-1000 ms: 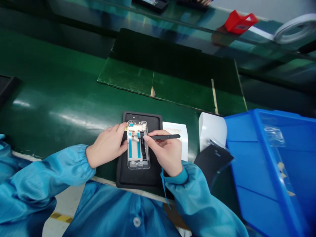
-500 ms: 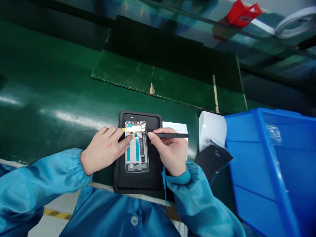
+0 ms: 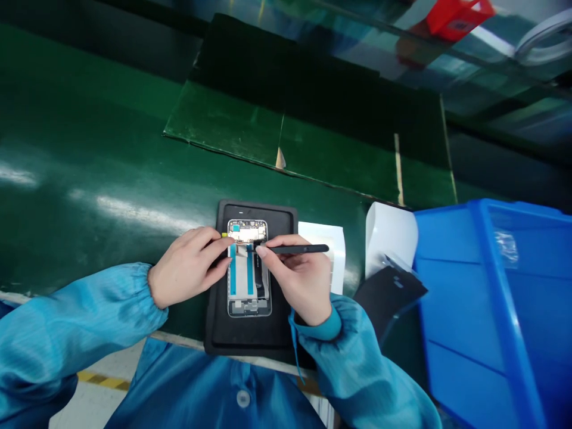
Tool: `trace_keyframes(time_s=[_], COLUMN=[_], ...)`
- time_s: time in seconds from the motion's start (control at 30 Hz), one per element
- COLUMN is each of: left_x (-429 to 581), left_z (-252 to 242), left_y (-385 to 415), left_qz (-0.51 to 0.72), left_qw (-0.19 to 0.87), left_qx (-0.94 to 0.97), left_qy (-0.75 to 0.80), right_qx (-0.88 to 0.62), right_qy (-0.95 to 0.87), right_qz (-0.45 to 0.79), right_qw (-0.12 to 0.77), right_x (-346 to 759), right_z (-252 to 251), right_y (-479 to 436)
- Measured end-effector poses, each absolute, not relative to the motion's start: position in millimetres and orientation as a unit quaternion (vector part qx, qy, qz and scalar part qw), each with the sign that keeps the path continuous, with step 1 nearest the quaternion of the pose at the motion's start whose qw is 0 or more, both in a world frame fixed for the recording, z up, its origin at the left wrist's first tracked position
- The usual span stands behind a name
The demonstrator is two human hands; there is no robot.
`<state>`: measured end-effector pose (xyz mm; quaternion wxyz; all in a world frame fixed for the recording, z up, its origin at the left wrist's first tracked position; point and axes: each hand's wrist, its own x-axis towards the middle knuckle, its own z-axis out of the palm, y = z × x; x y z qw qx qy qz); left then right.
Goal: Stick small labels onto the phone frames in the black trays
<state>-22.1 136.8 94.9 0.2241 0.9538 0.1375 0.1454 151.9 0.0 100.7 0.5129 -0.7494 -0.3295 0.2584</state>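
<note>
An open phone frame lies on a black rubber mat, showing a circuit board at its top and blue strips down its middle. My left hand grips the frame's left edge, fingertips near a small yellow tab. My right hand holds black tweezers like a pen, their tips down on the frame just below the board. The tweezers' tips are partly hidden by my fingers.
A white paper sheet lies right of the mat, beside a curved white card and a black sheet. A large blue plastic bin fills the right side. A green mat lies beyond, with a red holder and a tape roll far right.
The tweezers' tips have moved left onto the frame. My left fingers have drawn back to its left edge. The whole view has shifted slightly.
</note>
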Motion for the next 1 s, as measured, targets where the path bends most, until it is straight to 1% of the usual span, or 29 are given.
trace_keyframes(time_s=[0.1, 0.37, 1.0], left_x=[-21.4, -20.6, -19.8], left_z=[95.8, 94.9, 97.7], left_y=[136.2, 136.2, 135.7], left_qz=[0.147, 0.137, 0.155], left_qw=[0.209, 0.214, 0.200], left_qx=[0.958, 0.958, 0.959], left_qy=[0.133, 0.135, 0.128], right_qx=[-0.750, -0.760, -0.762], right_qy=[-0.342, -0.346, -0.351], right_qz=[0.256, 0.252, 0.249], right_qw=[0.504, 0.490, 0.483], right_x=[151.5, 149.3, 149.0], right_z=[99.6, 103.2, 101.9], right_y=[0.9, 3.8, 3.3])
